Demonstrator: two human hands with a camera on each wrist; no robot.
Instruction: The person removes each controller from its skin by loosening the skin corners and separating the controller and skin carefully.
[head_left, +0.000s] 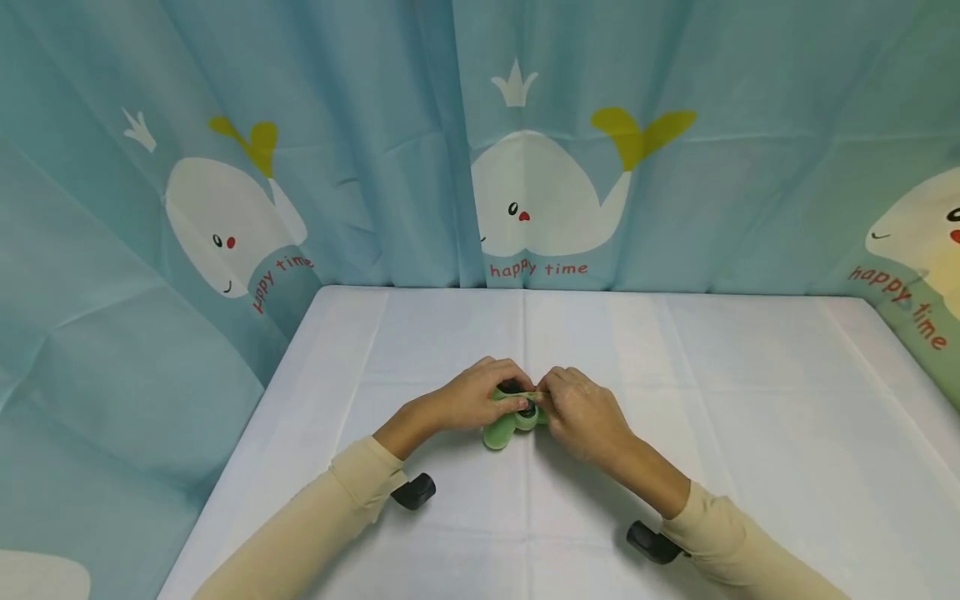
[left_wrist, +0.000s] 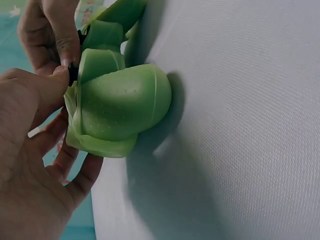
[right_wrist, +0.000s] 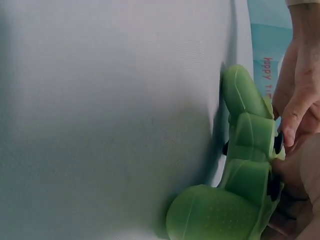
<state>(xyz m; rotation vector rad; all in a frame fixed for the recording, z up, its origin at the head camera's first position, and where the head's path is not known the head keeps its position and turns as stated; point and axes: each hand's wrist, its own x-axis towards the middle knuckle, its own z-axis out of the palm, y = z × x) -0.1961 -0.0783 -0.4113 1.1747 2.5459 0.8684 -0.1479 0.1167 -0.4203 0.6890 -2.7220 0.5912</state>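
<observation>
A green moulded piece with rounded lobes and small black parts [head_left: 497,434] stands low over the white table, between both hands. My left hand [head_left: 476,397] grips its left side, thumb in front and fingers behind. My right hand [head_left: 587,414] pinches its right part near the top edge. In the left wrist view the left thumb lies against a black part [left_wrist: 73,74] on the edge of the green piece [left_wrist: 122,102]. The right wrist view shows a row of green segments [right_wrist: 252,137] with dark parts along the edge. What exactly it is, I cannot tell.
The white table [head_left: 750,400] spreads round the hands, with fold lines in its cover. A blue curtain [head_left: 390,167] printed with whales hangs behind and at the sides. Black wrist-worn devices [head_left: 415,492] hang below the beige sleeves [head_left: 330,508].
</observation>
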